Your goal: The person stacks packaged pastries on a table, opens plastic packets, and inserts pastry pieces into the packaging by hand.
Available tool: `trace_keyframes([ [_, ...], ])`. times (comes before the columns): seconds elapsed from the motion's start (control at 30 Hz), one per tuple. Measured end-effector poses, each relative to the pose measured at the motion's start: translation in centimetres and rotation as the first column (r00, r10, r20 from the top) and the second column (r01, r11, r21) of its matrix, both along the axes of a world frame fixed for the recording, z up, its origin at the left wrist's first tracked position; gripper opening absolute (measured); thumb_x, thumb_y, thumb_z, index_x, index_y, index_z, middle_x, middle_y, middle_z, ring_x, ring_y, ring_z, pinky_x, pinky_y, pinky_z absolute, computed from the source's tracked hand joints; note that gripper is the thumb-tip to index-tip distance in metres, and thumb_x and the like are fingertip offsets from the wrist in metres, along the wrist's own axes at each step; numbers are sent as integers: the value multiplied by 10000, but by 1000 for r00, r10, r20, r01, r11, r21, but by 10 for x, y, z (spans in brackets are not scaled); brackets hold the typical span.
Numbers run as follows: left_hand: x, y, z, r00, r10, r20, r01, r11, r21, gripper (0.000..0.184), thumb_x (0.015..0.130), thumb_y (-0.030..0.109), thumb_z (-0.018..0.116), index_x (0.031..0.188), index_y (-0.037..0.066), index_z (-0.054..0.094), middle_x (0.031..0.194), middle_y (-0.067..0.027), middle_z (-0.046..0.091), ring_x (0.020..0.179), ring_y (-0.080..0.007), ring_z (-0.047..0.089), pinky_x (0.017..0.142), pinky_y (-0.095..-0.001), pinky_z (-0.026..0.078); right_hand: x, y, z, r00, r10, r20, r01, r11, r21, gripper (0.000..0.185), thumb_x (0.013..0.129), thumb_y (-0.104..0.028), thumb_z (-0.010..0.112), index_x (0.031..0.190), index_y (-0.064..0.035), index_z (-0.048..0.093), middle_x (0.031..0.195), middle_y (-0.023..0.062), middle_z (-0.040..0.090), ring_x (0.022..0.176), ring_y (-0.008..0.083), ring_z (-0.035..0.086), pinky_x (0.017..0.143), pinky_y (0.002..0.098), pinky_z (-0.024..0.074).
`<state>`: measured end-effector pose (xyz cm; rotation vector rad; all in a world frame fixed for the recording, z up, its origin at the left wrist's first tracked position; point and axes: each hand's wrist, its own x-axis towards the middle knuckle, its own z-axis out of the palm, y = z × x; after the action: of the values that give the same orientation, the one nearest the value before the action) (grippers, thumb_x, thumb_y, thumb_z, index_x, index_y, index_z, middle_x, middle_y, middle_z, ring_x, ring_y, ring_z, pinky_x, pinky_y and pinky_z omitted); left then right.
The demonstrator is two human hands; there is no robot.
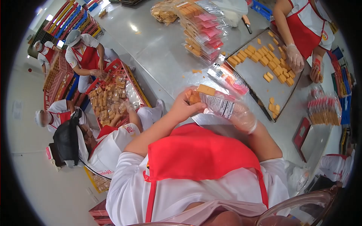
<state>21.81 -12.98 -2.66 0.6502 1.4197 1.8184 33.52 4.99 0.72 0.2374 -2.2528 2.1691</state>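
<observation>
Your bare left hand (pixel 185 104) grips a clear plastic, white-labelled packet (pixel 219 106) by the grey metal table (pixel 158 71), clear-gloved right hand (pixel 244 116) unclear; likely light, slippery, tan rectangular biscuit (pixel 206 89) brittle, so pinch film edges.

Steel tbl (pixel 151 49) w/ glare, pale wall (pixel 22 128) L, prob. ceiling lights (pixel 49 17) top L

Over there, one camera sits on the head of the person (pixel 126 184), looking forward and steeply down at the left hand (pixel 188 104) and right hand (pixel 242 116), close by and near the middle of its round, wide view; nearer than the hands it takes in the red apron (pixel 203 154) and glasses (pixel 301 209), beyond the hands the table (pixel 151 47), and off to their left, smaller, co-workers (pixel 88 56)
</observation>
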Motion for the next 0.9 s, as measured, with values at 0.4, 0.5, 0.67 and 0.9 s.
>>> trace_keyframes([
  [0.4, -6, 4, 21, 998, 19, 61, -8, 985, -174, 419, 734, 117, 679, 1089, 11, 483, 847, -65, 600, 749, -121, 576, 669, -262, 477, -21, 11, -19, 959, -98, -265, 212, 867, 450, 431, 769, -250, 588, 1145, -58, 504, 1071, 115, 549, 981, 203, 541, 818, 289, 431],
  [0.5, -10, 7, 7, 986, 165, -38, -164, 986, 10, 466, 722, 105, 690, 1112, 8, 453, 918, -72, 595, 808, -126, 579, 715, -275, 477, -17, 12, 7, 968, 154, 200, -3, 798, -603, 570, 798, -207, 589, 1281, -49, 331, 1239, 121, 442, 1116, 223, 462, 888, 358, 413],
  [0.67, -5, 8, 15, 989, 145, 14, -142, 981, -130, 501, 717, 107, 696, 1129, 8, 429, 964, -68, 584, 849, -129, 574, 741, -278, 473, -16, 4, -8, 994, 21, 103, -20, 1000, -17, 495, 799, -333, 557, 1177, -27, 464, 1068, 94, 561, 957, 182, 523, 806, 288, 421],
  [0.9, 3, 9, -2, 989, 92, -120, -95, 995, -19, 518, 742, 213, 682, 1149, 12, 431, 1073, -88, 542, 959, -158, 535, 822, -321, 438, -16, 6, 10, 936, 120, 330, -105, 992, -65, 463, 855, -239, 511, 1273, -81, 388, 1129, 85, 526, 912, 157, 515, 762, 284, 435],
])
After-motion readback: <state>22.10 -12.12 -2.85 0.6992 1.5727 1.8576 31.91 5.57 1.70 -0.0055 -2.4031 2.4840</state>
